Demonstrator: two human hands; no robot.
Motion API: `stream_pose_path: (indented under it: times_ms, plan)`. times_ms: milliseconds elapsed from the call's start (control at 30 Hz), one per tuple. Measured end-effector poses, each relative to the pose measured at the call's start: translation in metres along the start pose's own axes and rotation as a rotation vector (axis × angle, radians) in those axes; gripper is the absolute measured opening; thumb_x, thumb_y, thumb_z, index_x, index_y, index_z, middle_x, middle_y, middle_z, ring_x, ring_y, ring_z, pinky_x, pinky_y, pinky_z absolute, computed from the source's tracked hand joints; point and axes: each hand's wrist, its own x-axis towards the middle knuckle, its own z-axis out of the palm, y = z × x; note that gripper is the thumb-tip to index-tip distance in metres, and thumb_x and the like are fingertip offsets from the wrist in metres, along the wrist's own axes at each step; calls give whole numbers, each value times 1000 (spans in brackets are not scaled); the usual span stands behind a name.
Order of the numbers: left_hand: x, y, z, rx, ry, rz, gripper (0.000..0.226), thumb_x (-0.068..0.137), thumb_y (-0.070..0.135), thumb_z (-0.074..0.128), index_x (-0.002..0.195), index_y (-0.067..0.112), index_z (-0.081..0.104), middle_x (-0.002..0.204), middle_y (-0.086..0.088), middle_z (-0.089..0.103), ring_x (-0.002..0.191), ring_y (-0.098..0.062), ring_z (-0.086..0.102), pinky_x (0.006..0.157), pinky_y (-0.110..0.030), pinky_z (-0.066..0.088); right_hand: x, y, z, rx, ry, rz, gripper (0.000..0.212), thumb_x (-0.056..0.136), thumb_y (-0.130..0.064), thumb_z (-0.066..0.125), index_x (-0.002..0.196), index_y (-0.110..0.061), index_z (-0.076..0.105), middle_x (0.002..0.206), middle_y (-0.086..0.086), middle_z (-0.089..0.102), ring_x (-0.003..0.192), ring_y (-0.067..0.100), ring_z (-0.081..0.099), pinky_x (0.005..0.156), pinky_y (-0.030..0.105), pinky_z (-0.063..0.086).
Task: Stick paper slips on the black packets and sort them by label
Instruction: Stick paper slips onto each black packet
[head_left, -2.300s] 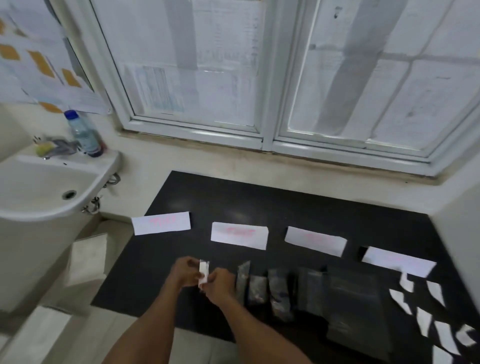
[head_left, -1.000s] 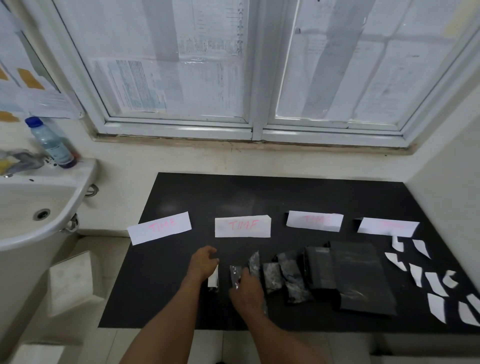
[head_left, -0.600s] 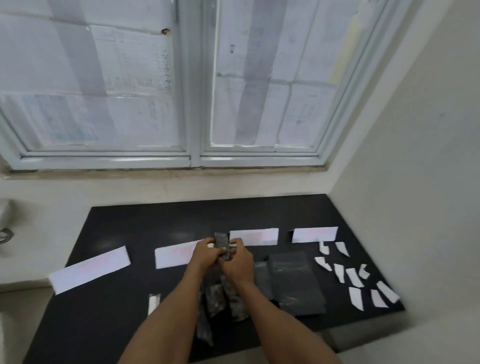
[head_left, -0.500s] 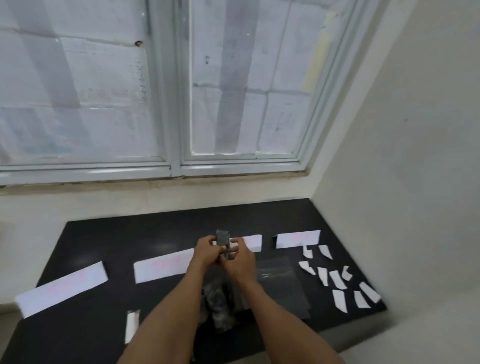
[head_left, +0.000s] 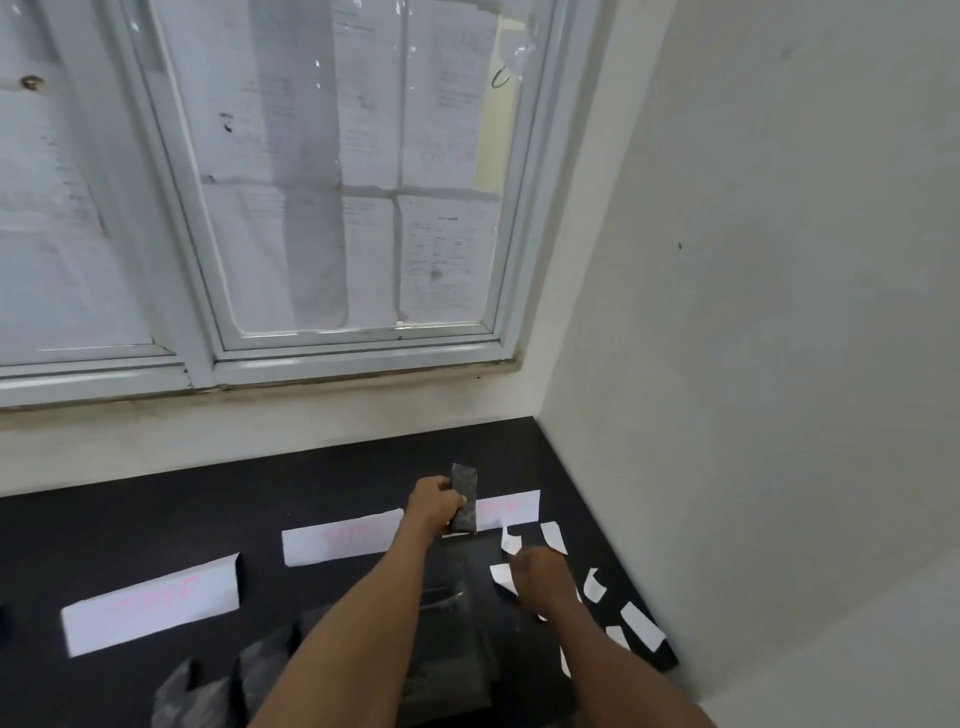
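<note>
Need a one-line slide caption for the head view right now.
Left hand holds a black packet upright over the label cards while right hand reaches among loose paper slips.

Bare black counter (head_left: 322, 483) beyond the labels (head_left: 340, 543); side wall (head_left: 753, 364) blocks right

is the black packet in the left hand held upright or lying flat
Upright. The black packet stands on end above the table, its top edge clear of the left hand that grips its lower part.

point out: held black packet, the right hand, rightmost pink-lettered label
held black packet (head_left: 464, 486): head view, upper half above the fingers.
right hand (head_left: 540, 577): head view, back of hand, over the loose slips.
rightmost pink-lettered label (head_left: 511, 508): head view, middle of the sheet.
</note>
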Motion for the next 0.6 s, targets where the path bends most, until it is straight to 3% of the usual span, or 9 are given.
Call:
stream_pose_path:
  times_ms: [167, 400, 533, 600]
  plan:
    - [26, 9, 35, -44, 12, -60, 32, 88, -4, 54, 119, 0, 60, 118, -24, 62, 109, -39, 61, 92, -53, 53, 21, 38, 10, -90, -304, -92, 36, 87, -13, 51, 120, -20, 66, 132, 7, 57, 124, 27, 52, 101, 31, 43]
    - [38, 1, 43, -36, 34, -104, 29, 86, -5, 54, 113, 1, 62, 115, -23, 64, 105, -37, 63, 94, -50, 53, 35, 42, 29, -228, -374, -148, 38, 88, -15, 46, 124, -8, 58, 136, 13, 49, 127, 32, 46, 104, 41, 43]
    - [40, 9, 35, -65, 41, -107, 31, 87, -9, 51, 116, -3, 60, 113, -25, 64, 90, -31, 64, 73, -40, 57, 43, 42, 30, -243, -350, -148, 37, 90, -19, 46, 125, -7, 53, 134, 14, 51, 130, 31, 43, 107, 42, 39]
    - [40, 17, 32, -90, 29, -105, 33, 88, -10, 50, 120, -5, 57, 100, -18, 64, 81, -25, 64, 59, -30, 54, 45, 40, 28, -251, -340, -154, 35, 89, -17, 47, 121, -6, 54, 132, 14, 52, 129, 31, 43, 106, 43, 39]
